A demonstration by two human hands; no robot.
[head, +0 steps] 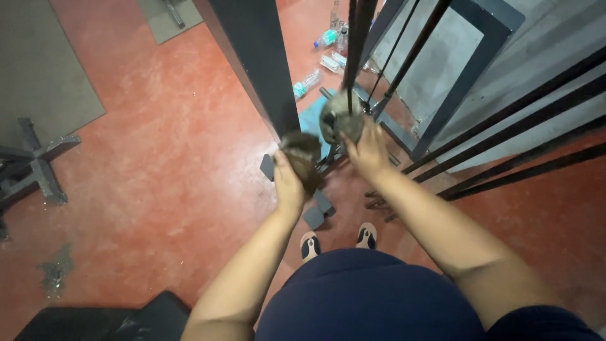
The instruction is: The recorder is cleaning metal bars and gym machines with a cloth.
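Brown worn pad [303, 161] in left hand [287, 186], blurred.

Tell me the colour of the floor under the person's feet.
Red-brown, worn and scuffed, seen in the head view: the floor around the left hand and right hand.

1. The floor [170, 145] is red and worn, with pale scuffs.
2. A grey mat [38, 69] lies on it at the left, with a smaller one [165, 19] farther up.
3. Plastic bottles [306, 83] lie near the steel post's base [314, 208].
4. A dark metal stand [35, 165] rests at the left.
5. Two sandalled feet [338, 240] stand on it.
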